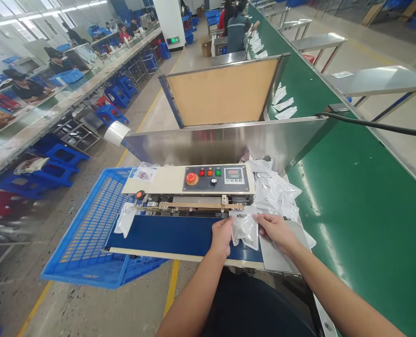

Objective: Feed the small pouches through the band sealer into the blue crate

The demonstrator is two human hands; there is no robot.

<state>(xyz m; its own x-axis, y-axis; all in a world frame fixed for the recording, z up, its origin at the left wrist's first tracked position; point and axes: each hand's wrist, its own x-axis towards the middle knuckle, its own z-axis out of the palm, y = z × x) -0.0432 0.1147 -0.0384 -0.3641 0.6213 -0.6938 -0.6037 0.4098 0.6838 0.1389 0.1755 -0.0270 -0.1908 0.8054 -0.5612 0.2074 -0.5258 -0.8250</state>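
Between the left hand and the right hand, one silvery bag is pinched at both sides, its top edge at the machine just beyond. It seems best to keep this edge flat and level, without wrinkle, and fingers clear of the mechanism. Leftward runs the blue belt, another bag at its far end; right and behind lies a bag pile.
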